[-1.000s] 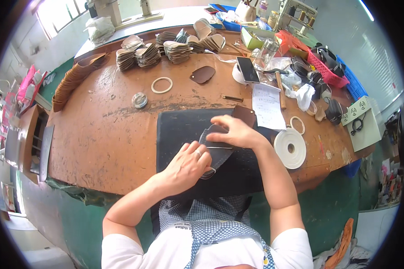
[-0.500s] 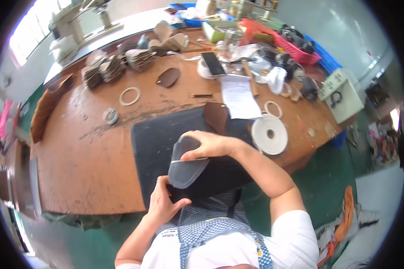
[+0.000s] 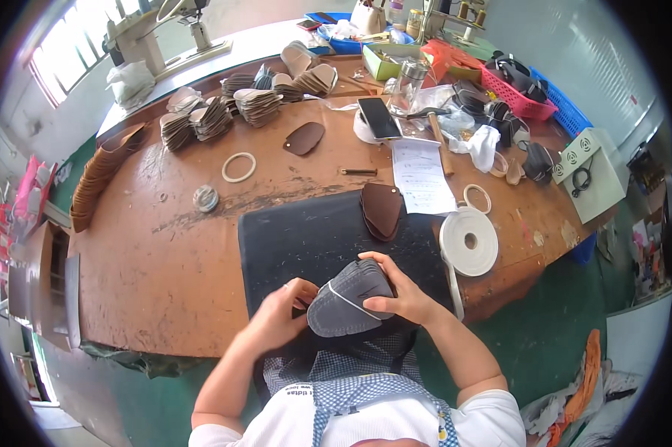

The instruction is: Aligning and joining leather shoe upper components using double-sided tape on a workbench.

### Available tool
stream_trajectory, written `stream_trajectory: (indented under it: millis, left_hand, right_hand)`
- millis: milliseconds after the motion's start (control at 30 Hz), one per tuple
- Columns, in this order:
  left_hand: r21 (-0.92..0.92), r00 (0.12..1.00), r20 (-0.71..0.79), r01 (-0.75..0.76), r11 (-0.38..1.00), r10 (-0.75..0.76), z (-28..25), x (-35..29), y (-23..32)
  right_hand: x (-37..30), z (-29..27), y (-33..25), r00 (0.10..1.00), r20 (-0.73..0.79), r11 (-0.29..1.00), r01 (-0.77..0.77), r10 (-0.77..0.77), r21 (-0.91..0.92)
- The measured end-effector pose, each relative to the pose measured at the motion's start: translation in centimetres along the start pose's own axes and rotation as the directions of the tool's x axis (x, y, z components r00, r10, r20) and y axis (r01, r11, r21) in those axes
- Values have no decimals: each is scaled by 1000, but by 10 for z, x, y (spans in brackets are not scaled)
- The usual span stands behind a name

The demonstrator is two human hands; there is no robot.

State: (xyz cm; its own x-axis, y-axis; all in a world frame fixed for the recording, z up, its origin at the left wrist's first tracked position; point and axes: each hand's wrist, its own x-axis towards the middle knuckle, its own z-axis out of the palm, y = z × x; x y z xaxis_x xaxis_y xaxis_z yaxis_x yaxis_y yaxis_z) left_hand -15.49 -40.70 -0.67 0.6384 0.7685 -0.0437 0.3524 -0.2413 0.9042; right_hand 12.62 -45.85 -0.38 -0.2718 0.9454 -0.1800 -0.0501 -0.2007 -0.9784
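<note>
A bundle of dark grey, rounded pieces with stitched-looking edges [image 3: 340, 316] is tilted in front of me, with a pale band around it. My right hand [image 3: 407, 296] grips the bundle from its right side, thumb on top and fingers around the far edge. At the left end of the bundle is my left hand [image 3: 280, 316], its fingers curled inward; what they hold, if anything, is hidden. Beyond the bundle, a few brown pieces with a small hole [image 3: 381, 216] lie stacked on the black mat [image 3: 299, 238].
A white tape roll [image 3: 455, 242] and a paper sheet [image 3: 422, 179] lie right of the mat. A phone [image 3: 379, 118], a jar [image 3: 409, 82] and a pink basket [image 3: 526, 100] stand farther back. Stacks of pieces [image 3: 258, 108] line the far left edge of the brown table [image 3: 157, 268].
The bundle has turned so its band and layered edges show. My right hand has come nearer and to the right. My left hand's spread fingers have curled in by the bundle.
</note>
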Motion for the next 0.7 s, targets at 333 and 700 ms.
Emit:
stream_trajectory:
  millis: [333, 700]
  left_hand:
    - [588, 866, -414, 21, 808, 279, -66, 219, -65]
    - [815, 726, -464, 125, 565, 508, -105, 315, -95]
  right_hand:
    - [29, 1, 28, 967, 32, 947, 238, -251, 217]
    - [35, 0, 32, 947, 56, 948, 318, -318, 7]
